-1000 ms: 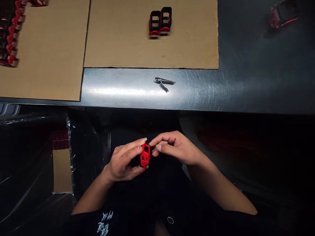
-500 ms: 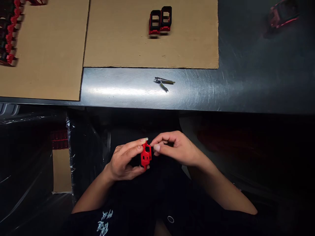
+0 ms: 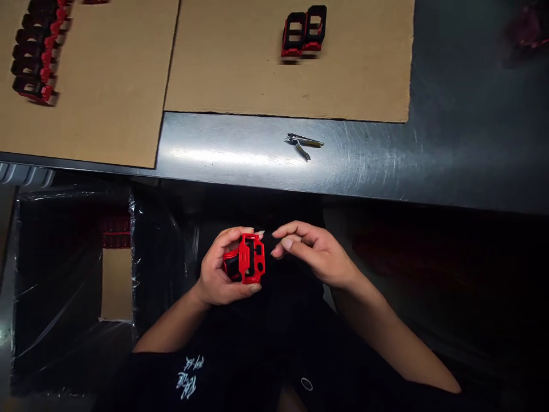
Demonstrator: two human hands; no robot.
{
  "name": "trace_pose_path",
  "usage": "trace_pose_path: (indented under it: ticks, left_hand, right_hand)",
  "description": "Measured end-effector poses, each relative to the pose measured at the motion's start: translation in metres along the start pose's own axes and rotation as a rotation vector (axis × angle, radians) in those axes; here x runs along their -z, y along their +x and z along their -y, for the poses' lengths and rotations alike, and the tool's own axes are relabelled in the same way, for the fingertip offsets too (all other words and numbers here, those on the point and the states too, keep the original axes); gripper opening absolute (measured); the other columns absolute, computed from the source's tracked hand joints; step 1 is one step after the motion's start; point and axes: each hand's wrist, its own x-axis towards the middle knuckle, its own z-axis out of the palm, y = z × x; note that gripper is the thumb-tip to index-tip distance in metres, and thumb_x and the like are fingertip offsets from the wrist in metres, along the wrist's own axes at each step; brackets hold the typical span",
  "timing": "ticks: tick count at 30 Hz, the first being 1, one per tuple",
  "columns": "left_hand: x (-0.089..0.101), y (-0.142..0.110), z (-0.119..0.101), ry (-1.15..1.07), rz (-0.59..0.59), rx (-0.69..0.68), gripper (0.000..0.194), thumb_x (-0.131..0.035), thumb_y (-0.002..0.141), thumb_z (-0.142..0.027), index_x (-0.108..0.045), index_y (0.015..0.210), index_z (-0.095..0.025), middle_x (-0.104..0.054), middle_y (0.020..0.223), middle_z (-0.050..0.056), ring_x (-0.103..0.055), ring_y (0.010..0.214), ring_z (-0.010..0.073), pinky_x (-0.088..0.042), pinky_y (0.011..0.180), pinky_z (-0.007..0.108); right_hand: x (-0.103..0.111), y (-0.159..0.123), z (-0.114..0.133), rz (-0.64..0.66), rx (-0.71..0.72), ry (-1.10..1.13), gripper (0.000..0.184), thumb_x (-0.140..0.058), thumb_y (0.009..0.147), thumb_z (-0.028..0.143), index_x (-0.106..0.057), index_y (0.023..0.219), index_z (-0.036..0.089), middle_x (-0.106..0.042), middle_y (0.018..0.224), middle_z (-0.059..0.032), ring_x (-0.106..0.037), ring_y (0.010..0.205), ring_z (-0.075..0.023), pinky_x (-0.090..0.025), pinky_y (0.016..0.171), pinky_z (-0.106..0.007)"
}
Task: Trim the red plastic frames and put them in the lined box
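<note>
My left hand point(image 3: 214, 274) is curled around a red and black moulded plastic part point(image 3: 251, 260), holding it in front of my body below the table edge. The part has a red frame with small rectangular openings, and its black section is partly hidden by my fingers. My right hand point(image 3: 311, 252) is next to the part, just to its right, with its fingers apart and holding nothing.
A small pair of metal cutters point(image 3: 303, 144) lies on the steel table point(image 3: 223, 151). Cardboard sheets point(image 3: 283, 86) cover the table's far side, with two joined black-and-red parts point(image 3: 303, 31) on them and a row of similar parts point(image 3: 36, 57) at left. A plastic-lined bin point(image 3: 64, 274) stands at lower left.
The part has turned in my left hand and now shows a wider red face and its black section. My right hand has moved off it to the right. The view has shifted slightly.
</note>
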Motion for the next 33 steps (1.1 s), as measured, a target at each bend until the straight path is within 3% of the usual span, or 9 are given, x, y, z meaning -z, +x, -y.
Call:
trace_pose_path:
  ticks: [3, 6, 11, 15, 26, 33]
  left_hand:
    - [-0.003, -0.002, 0.009, -0.103, 0.007, 0.057, 0.089, -0.083, 0.082, -0.043, -0.036, 0.157, -0.036, -0.055, 0.144, 0.013, -0.067, 0.127, 0.0322, -0.059, 0.105, 0.050]
    - [-0.003, -0.005, 0.016, -0.113, -0.017, 0.070, 0.078, -0.082, 0.082, -0.047, -0.046, 0.151, -0.037, -0.053, 0.148, 0.011, -0.067, 0.126, 0.0320, -0.056, 0.108, 0.052]
    - [-0.004, -0.008, 0.018, -0.140, -0.057, 0.087, 0.073, -0.085, 0.080, -0.042, -0.052, 0.144, -0.035, -0.052, 0.149, 0.012, -0.066, 0.126, 0.0319, -0.056, 0.108, 0.054]
    - [-0.003, -0.010, 0.019, -0.114, -0.053, 0.078, 0.072, -0.086, 0.079, -0.037, -0.052, 0.142, -0.033, -0.052, 0.150, 0.013, -0.063, 0.130, 0.0331, -0.054, 0.109, 0.055]
    - [0.001, -0.002, 0.008, 0.203, -0.060, 0.025, 0.068, -0.087, 0.078, -0.037, -0.058, 0.138, -0.025, -0.063, 0.137, 0.014, -0.063, 0.129, 0.0310, -0.052, 0.111, 0.054]
    - [0.000, -0.001, 0.006, 0.282, -0.055, 0.002, 0.064, -0.086, 0.079, -0.039, -0.058, 0.135, -0.025, -0.066, 0.136, 0.016, -0.063, 0.131, 0.0310, -0.054, 0.109, 0.052]
  right_hand:
    - [-0.014, -0.006, 0.001, 0.292, -0.060, 0.232, 0.034, -0.072, 0.091, 0.048, -0.072, 0.106, 0.016, -0.080, 0.087, -0.0076, -0.075, 0.081, -0.0198, -0.056, 0.081, -0.034]
    - [-0.029, -0.007, 0.002, 0.411, -0.109, 0.332, 0.037, -0.077, 0.088, 0.048, -0.073, 0.105, 0.016, -0.077, 0.089, -0.0063, -0.073, 0.083, -0.0181, -0.057, 0.081, -0.032]
    - [-0.041, -0.003, -0.001, 0.296, -0.114, 0.331, 0.029, -0.084, 0.082, 0.042, -0.074, 0.093, 0.016, -0.071, 0.080, -0.0006, -0.064, 0.070, -0.0102, -0.052, 0.069, -0.023]
    - [-0.042, -0.003, -0.006, 0.237, -0.115, 0.324, 0.025, -0.086, 0.081, 0.036, -0.075, 0.095, 0.018, -0.073, 0.085, -0.0008, -0.066, 0.074, -0.0101, -0.053, 0.072, -0.023]
    - [-0.039, -0.001, -0.019, 0.232, -0.146, 0.390, 0.032, -0.087, 0.080, 0.042, -0.076, 0.097, 0.018, -0.071, 0.079, 0.0011, -0.064, 0.071, -0.0083, -0.051, 0.071, -0.020]
    - [-0.040, -0.002, -0.026, 0.240, -0.157, 0.488, 0.034, -0.089, 0.078, 0.040, -0.074, 0.096, 0.016, -0.072, 0.080, -0.0010, -0.067, 0.071, -0.0113, -0.055, 0.071, -0.025]
